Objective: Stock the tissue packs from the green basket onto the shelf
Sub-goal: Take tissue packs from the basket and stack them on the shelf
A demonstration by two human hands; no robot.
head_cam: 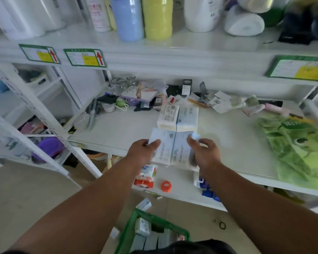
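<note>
Two pale blue tissue packs [173,149] lie side by side at the front edge of the white middle shelf [121,129]. My left hand [142,153] grips the left pack and my right hand [204,154] grips the right one. Just behind them, two more tissue packs [178,118] rest on the shelf, touching each other. The green basket [134,224] sits on the floor below, between my arms, with several tissue packs inside; my body hides its near side.
A green printed bag [297,149] lies on the shelf at right. Small clutter fills the shelf's back. Bottles and rolls stand on the upper shelf [154,57]. An orange cap [166,186] and a red-white pack [145,176] sit on the lower shelf.
</note>
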